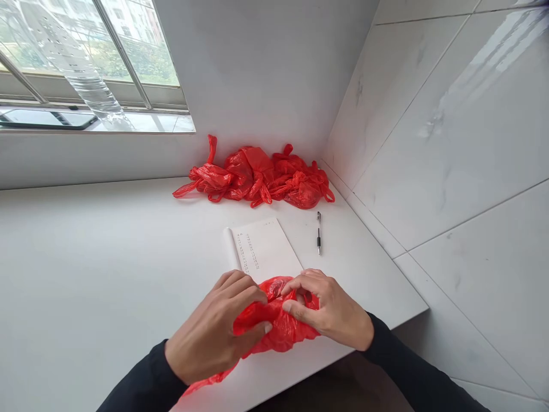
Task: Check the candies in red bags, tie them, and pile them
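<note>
A crumpled red plastic bag [281,329] lies at the front edge of the white table, with one end trailing toward the lower left. My left hand [218,326] curls around the bag's left side, its thumb in front and its fingers behind. On the other side my right hand [321,303] pinches a gathered part of the bag between thumb and fingers. Whatever the bag may contain is hidden. Just behind the hands lies an open notebook [272,249] with short rows of writing. A pen [318,233] lies to its right.
Several knotted red plastic bags [253,174] are heaped against the back wall. The white table [107,257] meets a tiled wall [463,131] on the right. On the windowsill at upper left are a clear water bottle [81,74] and a dark-edged flat device [47,118].
</note>
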The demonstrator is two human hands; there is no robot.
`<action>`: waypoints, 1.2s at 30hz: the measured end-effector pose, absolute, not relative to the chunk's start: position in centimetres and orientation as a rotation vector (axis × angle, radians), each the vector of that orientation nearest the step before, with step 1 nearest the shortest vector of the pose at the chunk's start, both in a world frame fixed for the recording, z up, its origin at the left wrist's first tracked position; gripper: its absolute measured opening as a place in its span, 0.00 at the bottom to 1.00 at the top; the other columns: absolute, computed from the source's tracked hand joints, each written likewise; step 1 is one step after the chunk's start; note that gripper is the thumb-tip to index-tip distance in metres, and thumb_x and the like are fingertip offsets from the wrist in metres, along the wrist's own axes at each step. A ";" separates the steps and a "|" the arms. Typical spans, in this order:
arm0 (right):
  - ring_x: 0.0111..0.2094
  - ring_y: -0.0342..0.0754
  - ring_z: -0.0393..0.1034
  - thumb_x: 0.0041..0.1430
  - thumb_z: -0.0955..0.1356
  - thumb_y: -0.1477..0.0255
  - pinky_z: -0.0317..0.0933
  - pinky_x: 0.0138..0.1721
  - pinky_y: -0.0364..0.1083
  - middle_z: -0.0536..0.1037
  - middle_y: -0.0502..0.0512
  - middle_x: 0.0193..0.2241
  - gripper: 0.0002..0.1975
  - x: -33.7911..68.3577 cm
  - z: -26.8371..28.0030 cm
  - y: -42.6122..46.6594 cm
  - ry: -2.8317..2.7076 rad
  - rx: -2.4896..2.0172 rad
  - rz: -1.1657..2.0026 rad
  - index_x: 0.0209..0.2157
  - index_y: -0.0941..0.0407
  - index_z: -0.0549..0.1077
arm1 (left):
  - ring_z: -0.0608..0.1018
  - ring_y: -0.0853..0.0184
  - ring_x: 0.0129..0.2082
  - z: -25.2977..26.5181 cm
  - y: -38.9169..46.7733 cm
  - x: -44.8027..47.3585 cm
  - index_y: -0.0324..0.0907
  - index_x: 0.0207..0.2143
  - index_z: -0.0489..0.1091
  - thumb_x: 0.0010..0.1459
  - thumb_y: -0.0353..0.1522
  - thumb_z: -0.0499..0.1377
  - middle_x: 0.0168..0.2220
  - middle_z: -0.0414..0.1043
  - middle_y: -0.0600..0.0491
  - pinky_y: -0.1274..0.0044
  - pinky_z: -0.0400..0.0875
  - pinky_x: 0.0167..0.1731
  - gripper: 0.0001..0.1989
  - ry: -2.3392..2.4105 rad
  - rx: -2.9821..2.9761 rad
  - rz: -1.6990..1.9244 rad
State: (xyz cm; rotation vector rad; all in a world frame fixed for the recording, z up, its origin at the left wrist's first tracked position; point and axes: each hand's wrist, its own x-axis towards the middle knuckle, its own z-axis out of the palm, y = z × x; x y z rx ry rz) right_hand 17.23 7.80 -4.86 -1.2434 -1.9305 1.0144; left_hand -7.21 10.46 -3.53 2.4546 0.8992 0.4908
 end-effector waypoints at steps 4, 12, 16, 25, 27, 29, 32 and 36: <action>0.33 0.48 0.66 0.65 0.72 0.64 0.58 0.45 0.50 0.73 0.47 0.27 0.06 17.3 -4.6 7.2 -1.950 -1.222 1.037 0.36 0.51 0.75 | 0.68 0.66 0.31 -4.0 10.7 -7.4 0.44 0.34 0.66 0.68 0.30 0.55 0.31 0.70 0.55 0.71 0.67 0.38 0.07 0.915 2.499 0.522; 0.34 0.48 0.65 0.69 0.66 0.56 0.61 0.36 0.46 0.73 0.50 0.32 0.14 20.8 -4.0 7.9 -1.489 -1.411 1.027 0.36 0.52 0.72 | 0.69 0.69 0.28 -3.7 11.3 -8.9 0.46 0.38 0.66 0.68 0.36 0.55 0.34 0.70 0.55 0.79 0.60 0.19 0.05 1.330 2.156 0.916; 0.29 0.46 0.64 0.68 0.68 0.55 0.62 0.37 0.46 0.69 0.46 0.27 0.15 20.0 -4.5 7.7 -1.500 -1.400 1.201 0.47 0.50 0.73 | 0.74 0.68 0.35 -3.9 10.7 -7.7 0.47 0.42 0.66 0.69 0.35 0.54 0.38 0.71 0.54 0.78 0.71 0.31 0.03 1.245 2.095 0.921; 0.32 0.48 0.68 0.69 0.66 0.61 0.62 0.37 0.47 0.74 0.50 0.30 0.10 18.4 -4.2 7.5 -1.682 -1.337 1.063 0.38 0.52 0.74 | 0.74 0.67 0.33 -4.6 10.7 -7.5 0.45 0.35 0.67 0.69 0.34 0.54 0.34 0.71 0.53 0.75 0.71 0.34 0.08 1.249 2.247 0.835; 0.35 0.49 0.69 0.71 0.65 0.60 0.63 0.39 0.47 0.74 0.51 0.33 0.12 19.8 -4.2 7.7 -1.551 -1.350 1.034 0.38 0.52 0.73 | 0.71 0.69 0.29 -4.2 11.1 -8.2 0.45 0.35 0.67 0.69 0.36 0.53 0.32 0.70 0.55 0.77 0.67 0.27 0.09 1.376 2.180 0.904; 0.39 0.50 0.70 0.71 0.65 0.58 0.64 0.40 0.46 0.74 0.53 0.39 0.12 21.0 -4.4 7.8 -1.417 -1.333 1.024 0.39 0.52 0.71 | 0.69 0.69 0.25 -3.8 11.2 -8.7 0.46 0.35 0.67 0.69 0.39 0.53 0.32 0.71 0.55 0.78 0.62 0.19 0.10 1.490 2.068 0.958; 0.38 0.49 0.69 0.71 0.65 0.58 0.65 0.38 0.45 0.73 0.53 0.39 0.12 21.8 -4.7 7.9 -1.300 -1.277 1.086 0.41 0.52 0.70 | 0.76 0.66 0.35 -3.6 10.9 -8.8 0.48 0.44 0.69 0.68 0.41 0.54 0.40 0.74 0.52 0.79 0.70 0.24 0.09 1.445 2.066 0.949; 0.34 0.48 0.67 0.68 0.69 0.58 0.64 0.35 0.44 0.71 0.52 0.35 0.13 21.3 -4.8 7.5 -1.272 -1.212 1.193 0.37 0.53 0.68 | 0.77 0.62 0.44 -3.9 10.4 -7.9 0.49 0.54 0.66 0.64 0.35 0.59 0.46 0.74 0.50 0.73 0.74 0.41 0.16 1.147 2.294 0.862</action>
